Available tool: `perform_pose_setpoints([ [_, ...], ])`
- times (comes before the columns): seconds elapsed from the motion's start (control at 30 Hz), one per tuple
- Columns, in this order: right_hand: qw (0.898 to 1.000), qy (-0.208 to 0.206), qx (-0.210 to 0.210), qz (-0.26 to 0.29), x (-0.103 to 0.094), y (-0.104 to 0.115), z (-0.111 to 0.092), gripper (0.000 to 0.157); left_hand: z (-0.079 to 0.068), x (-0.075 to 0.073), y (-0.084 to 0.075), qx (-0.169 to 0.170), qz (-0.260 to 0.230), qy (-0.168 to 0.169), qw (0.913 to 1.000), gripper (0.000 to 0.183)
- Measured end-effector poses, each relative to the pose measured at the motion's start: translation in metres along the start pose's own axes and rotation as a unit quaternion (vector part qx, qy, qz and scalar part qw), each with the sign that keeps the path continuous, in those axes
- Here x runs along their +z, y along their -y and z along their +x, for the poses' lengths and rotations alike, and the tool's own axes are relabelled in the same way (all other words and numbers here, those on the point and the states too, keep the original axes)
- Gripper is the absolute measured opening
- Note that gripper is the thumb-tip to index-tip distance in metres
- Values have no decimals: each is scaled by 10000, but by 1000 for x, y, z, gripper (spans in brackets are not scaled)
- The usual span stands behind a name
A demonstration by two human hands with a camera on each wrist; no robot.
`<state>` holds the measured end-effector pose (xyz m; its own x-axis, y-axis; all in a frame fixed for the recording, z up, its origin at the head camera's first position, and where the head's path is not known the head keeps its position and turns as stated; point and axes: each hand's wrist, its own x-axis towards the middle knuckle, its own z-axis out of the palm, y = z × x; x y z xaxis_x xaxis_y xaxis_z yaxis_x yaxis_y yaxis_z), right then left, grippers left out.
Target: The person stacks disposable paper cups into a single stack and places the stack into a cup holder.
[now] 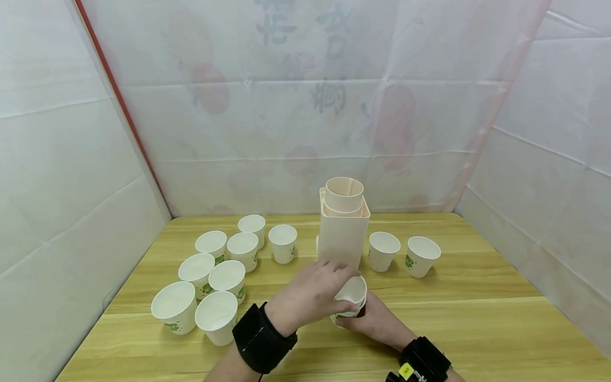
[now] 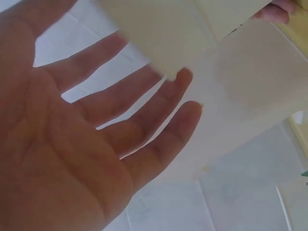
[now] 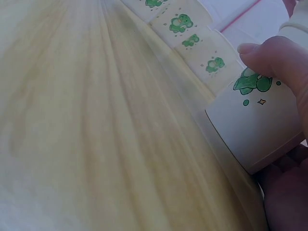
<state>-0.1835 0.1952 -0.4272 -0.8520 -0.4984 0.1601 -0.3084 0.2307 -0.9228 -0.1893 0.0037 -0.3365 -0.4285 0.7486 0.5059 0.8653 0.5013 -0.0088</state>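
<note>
In the head view my right hand (image 1: 377, 321) grips a white paper cup (image 3: 260, 127) low over the table's near middle, its thumb laid along the wall printed with a green cartoon. A second rim shows inside the first, so another paper cup (image 1: 352, 291) sits nested in it. From above, my left hand (image 1: 315, 289) pinches this upper cup near its rim, thumb on the near side and fingers over the far side. The left wrist view has the left fingers (image 2: 163, 130) spread along a pale cup wall. Right behind both hands stands a cream cup dispenser (image 1: 342, 239) with a round tube on top.
Several paper cups (image 1: 226, 276) stand upright in loose rows on the left of the wooden table (image 1: 477, 329). One cup (image 1: 282, 244) is left of the dispenser, and two cups (image 1: 383, 252) stand to its right. White cloth walls (image 1: 305, 127) enclose the back and sides.
</note>
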Motion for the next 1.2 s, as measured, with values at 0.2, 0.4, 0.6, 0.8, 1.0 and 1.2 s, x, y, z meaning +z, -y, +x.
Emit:
perform_pose_setpoints([
  [0.2,9998,-28,198,16,0,-9,2,60,-3,4,0,15,52,122,9999,46],
  [0.4,9996,-48,252,-108,-2,-28,6,61,-4,4,0,-159,-38,384,9991,50],
  [0.6,10000,-2,79,-31,-3,-27,6,60,-3,4,1,-351,-252,577,9974,51],
  [0.8,10000,9,-76,-28,-4,-26,5,57,-3,5,0,-348,-248,559,9975,50],
  [1.0,10000,-35,14,-28,-4,-27,4,57,-2,5,-1,-357,-223,643,9970,50],
  [1.2,9997,-122,213,-90,-5,-30,3,61,-2,4,-3,-402,-202,762,9961,50],
])
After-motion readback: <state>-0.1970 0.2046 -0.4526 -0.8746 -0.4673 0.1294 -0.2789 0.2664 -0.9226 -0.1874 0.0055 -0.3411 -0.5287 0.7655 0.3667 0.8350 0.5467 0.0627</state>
